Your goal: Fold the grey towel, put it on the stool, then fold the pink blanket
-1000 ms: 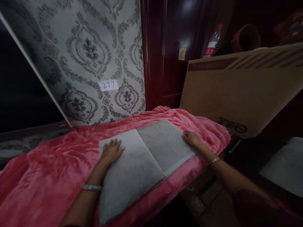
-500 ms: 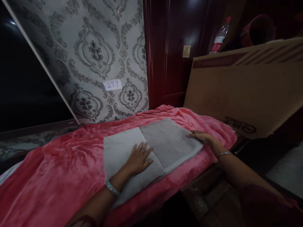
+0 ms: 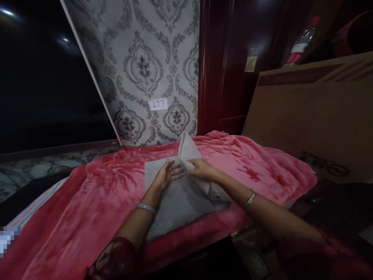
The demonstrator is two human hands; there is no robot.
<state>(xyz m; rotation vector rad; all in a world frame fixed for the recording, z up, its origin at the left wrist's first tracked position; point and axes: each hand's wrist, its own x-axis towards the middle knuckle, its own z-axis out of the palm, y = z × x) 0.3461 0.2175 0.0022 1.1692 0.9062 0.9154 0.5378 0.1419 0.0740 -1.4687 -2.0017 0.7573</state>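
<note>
A grey, soft cloth [image 3: 171,206], folded in flat layers, lies on a pink plush blanket [image 3: 113,194]. My right hand [image 3: 201,169] grips the cloth's right-hand part, which is lifted and bent over toward the left. The raised fold stands up just beyond my right fingers. Over the left part of the cloth is my left hand [image 3: 168,175], its fingers stretched out and apart, holding nothing. Its fingertips are close to the lifted fold; I cannot tell whether they touch it.
A large cardboard box [image 3: 309,116] stands at the right, with a plastic bottle [image 3: 298,46] on top. Behind the blanket are a patterned wall with a paper label [image 3: 159,104] and a dark red door [image 3: 224,77]. A large black screen [image 3: 52,77] stands at the left.
My right hand has lifted the cloth's right part and carried it leftward. My left hand has come off its flat press and turned sideways. The view has shifted left.
</note>
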